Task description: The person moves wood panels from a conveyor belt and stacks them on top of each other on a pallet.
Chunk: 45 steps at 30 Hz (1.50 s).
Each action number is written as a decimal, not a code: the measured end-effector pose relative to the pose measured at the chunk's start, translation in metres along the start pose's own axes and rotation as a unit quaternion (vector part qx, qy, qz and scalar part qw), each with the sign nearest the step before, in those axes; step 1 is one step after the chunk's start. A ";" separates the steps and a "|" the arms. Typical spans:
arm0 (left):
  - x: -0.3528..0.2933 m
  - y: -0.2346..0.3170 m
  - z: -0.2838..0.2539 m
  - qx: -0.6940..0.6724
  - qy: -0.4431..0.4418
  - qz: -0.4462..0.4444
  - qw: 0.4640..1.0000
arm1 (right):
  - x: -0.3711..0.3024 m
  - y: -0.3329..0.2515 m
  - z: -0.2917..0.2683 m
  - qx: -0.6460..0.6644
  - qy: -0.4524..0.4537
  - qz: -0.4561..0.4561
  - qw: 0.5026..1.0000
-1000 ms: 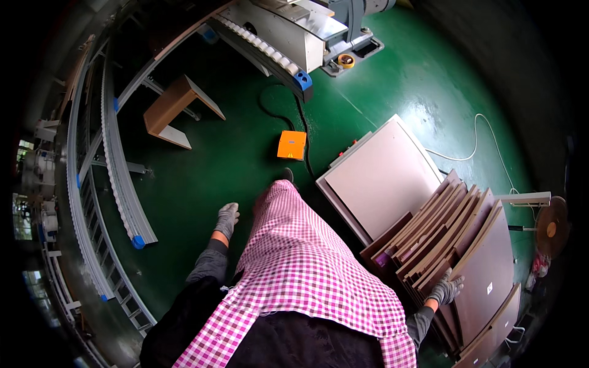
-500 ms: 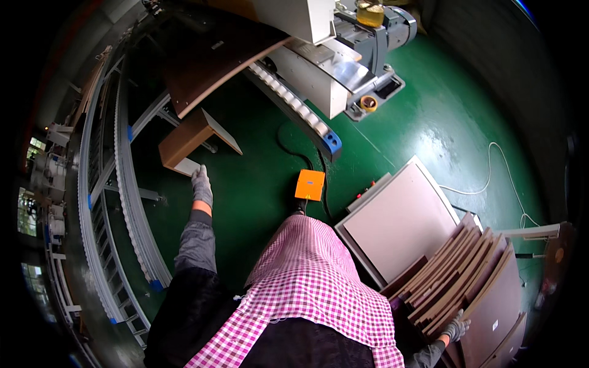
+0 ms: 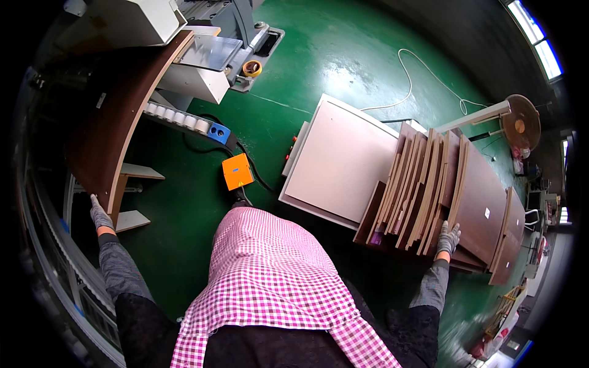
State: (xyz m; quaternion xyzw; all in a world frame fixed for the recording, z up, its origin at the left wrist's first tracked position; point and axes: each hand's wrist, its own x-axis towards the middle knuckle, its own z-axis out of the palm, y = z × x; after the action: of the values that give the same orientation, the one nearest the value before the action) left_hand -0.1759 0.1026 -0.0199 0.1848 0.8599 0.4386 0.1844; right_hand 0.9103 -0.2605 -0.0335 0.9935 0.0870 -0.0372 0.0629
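Note:
In a grey glove, my left hand (image 3: pixel 100 216) is at the near corner of a large dark brown panel (image 3: pixel 116 104) lying across the machine. Its fingers are stretched out along the panel's edge; whether they press on it I cannot tell. To the right, my gloved right hand (image 3: pixel 449 239) is at the near edge of a row of brown boards (image 3: pixel 417 184) standing on edge. Thumb and fingers straddle the edge of one wide brown board (image 3: pixel 481 208) bearing a small white label.
A white-topped cabinet (image 3: pixel 343 165) with red buttons stands left of the boards. An orange box (image 3: pixel 237 172) with cables sits ahead of me, near a white roller rail (image 3: pixel 178 116). A tape roll (image 3: pixel 251 68) lies on the machine base. Roller conveyor rails (image 3: pixel 73 270) run along the left.
My view has swung right, bringing the boards nearer the middle. My left hand is now at the large panel's corner instead of below the angled brown piece. My right hand stays at the boards.

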 end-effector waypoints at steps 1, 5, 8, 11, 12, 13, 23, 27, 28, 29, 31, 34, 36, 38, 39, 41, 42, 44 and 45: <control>0.000 -0.002 0.004 -0.021 -0.020 -0.017 0.999 | -0.011 -0.008 -0.003 -0.004 0.005 0.011 1.000; -0.029 -0.004 0.015 -0.050 -0.096 -0.020 0.994 | -0.020 -0.015 -0.007 -0.004 0.007 0.030 1.000; -0.074 -0.001 0.024 -0.082 -0.113 -0.045 0.989 | -0.029 -0.014 -0.011 -0.014 0.032 0.023 0.999; -0.106 -0.012 0.024 -0.189 -0.129 -0.031 0.973 | -0.029 -0.011 -0.007 -0.005 0.056 0.012 0.998; -0.115 -0.011 0.029 -0.187 -0.151 -0.052 0.969 | -0.034 -0.014 -0.013 -0.005 0.049 0.016 0.999; -0.126 -0.013 0.017 -0.182 -0.159 -0.075 0.967 | -0.043 -0.027 -0.025 -0.007 0.038 0.007 0.999; -0.274 -0.036 -0.003 -0.317 -0.228 -0.109 0.914 | -0.183 -0.325 -0.082 0.420 -0.018 -0.517 0.746; -0.342 -0.057 -0.029 -0.295 -0.213 -0.106 0.925 | -0.297 -0.419 -0.082 0.559 -0.518 -0.361 0.538; -0.361 -0.055 -0.033 -0.306 -0.215 -0.111 0.921 | -0.319 -0.429 -0.065 0.529 -0.597 -0.300 0.522; -0.378 -0.052 -0.039 -0.316 -0.215 -0.119 0.916 | -0.357 -0.431 -0.064 0.546 -0.652 -0.168 0.499; -0.399 -0.046 -0.052 -0.310 -0.225 -0.154 0.911 | -0.371 -0.437 -0.013 0.544 -0.728 -0.114 0.401; -0.376 -0.076 -0.059 -0.238 -0.297 -0.126 0.916 | -0.394 -0.403 -0.037 0.622 -0.717 -0.087 0.301; -0.355 -0.071 -0.043 -0.307 -0.316 -0.243 0.865 | -0.371 -0.383 -0.023 0.627 -0.720 -0.081 0.288; -0.320 -0.057 -0.044 -0.386 -0.368 -0.262 0.804 | -0.365 -0.359 -0.021 0.626 -0.728 -0.079 0.266; -0.304 -0.046 -0.043 -0.388 -0.412 -0.242 0.788 | -0.369 -0.346 -0.022 0.636 -0.725 -0.072 0.253; -0.297 -0.052 -0.026 -0.323 -0.368 -0.244 0.837 | -0.374 -0.315 -0.011 0.623 -0.722 -0.064 0.294; -0.312 -0.051 -0.015 -0.244 -0.294 -0.157 0.911 | -0.368 -0.299 -0.020 0.604 -0.736 -0.080 0.294; -0.327 -0.074 -0.007 -0.230 -0.229 -0.101 0.941 | -0.360 -0.264 -0.031 0.625 -0.717 -0.105 0.291; -0.328 -0.097 -0.007 -0.289 -0.237 -0.149 0.915 | -0.357 -0.245 -0.029 0.659 -0.684 -0.118 0.288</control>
State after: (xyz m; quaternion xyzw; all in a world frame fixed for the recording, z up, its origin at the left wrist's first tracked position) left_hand 0.0892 -0.1130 -0.0451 0.0916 0.6443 0.5787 0.4915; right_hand 0.5183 -0.0779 -0.0037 0.2917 0.0748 -0.7554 -0.5819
